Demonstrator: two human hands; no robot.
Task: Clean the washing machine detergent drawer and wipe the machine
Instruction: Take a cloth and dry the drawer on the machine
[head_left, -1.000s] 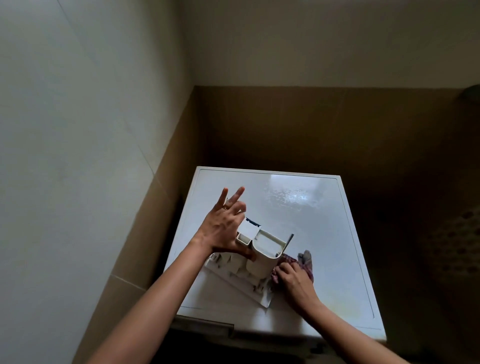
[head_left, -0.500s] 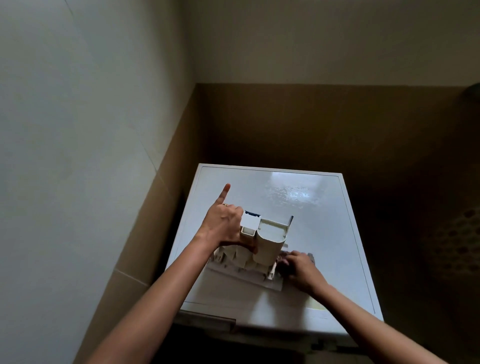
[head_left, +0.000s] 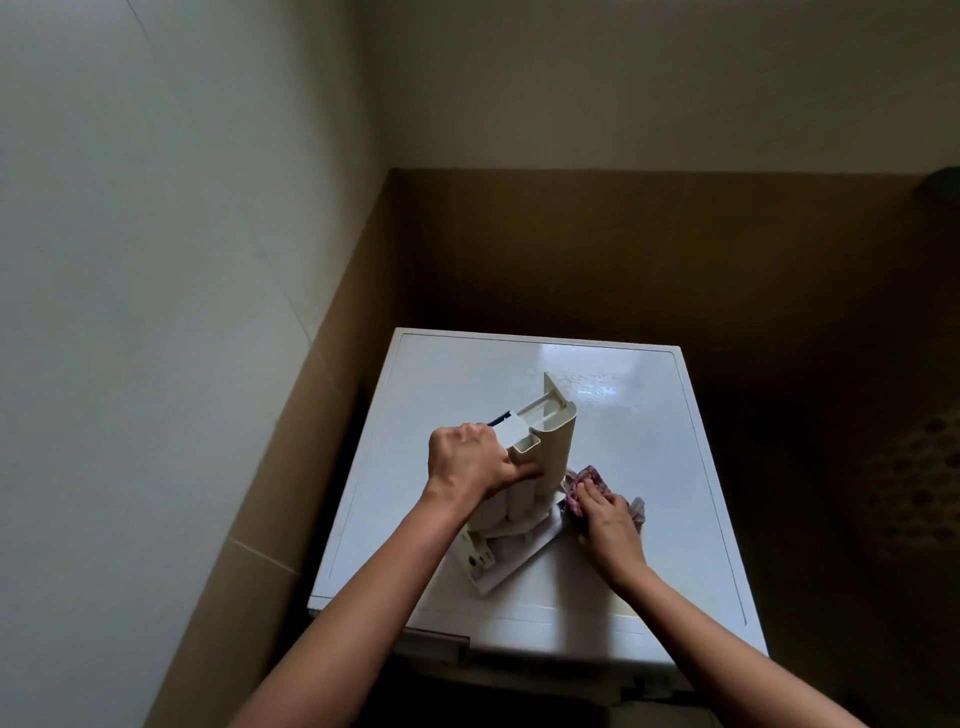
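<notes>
The detergent drawer (head_left: 550, 447) is out of its slot and stands on end, front panel down, on the washing machine top (head_left: 467, 395), toward its 6 o'clock edge. The left hand (head_left: 470, 460) curls round the drawer's upper wall from 9 o'clock, and the right hand (head_left: 610, 525) bunches a checked cloth (head_left: 584, 480) against the base at 4 o'clock. Judged mid-clean: the drawer is being wiped, while refitting it and wiping the machine apparently remain.

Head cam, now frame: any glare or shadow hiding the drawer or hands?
Head view: glare patch on the washer top behind the drawer, not on it; left hand, right hand and cloth evenly lit and sharp; the frame's right side sinks into deep shadow.
</notes>
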